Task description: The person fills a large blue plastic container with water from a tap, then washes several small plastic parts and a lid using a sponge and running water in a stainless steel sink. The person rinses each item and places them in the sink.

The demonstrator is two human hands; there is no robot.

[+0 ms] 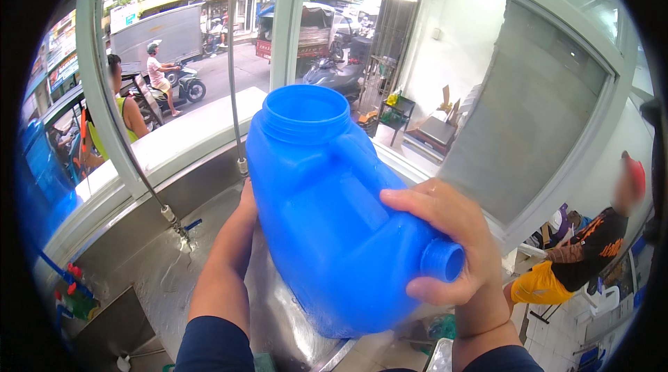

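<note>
A large blue plastic water container (318, 205) fills the middle of the view, tilted, its wide uncapped mouth facing up and away from me. A small threaded spout, also uncapped, sticks out at its lower right. My right hand (464, 236) grips it around this spout corner, thumb below and fingers above. At the far left side my left hand (249, 192) presses against the container, its fingers mostly hidden behind it. Beneath lies a wet stainless steel sink counter (219, 226). Water runs from a small tap with a blue lever (192, 225) to the left.
Metal pipes come down in front of the window frame (289, 22). At the left edge stand blue-handled taps (73, 280) and a blue container (47, 173). A person in a red cap (584, 252) stands to the right. Outside are a motorcycle rider (159, 72) and parked vehicles.
</note>
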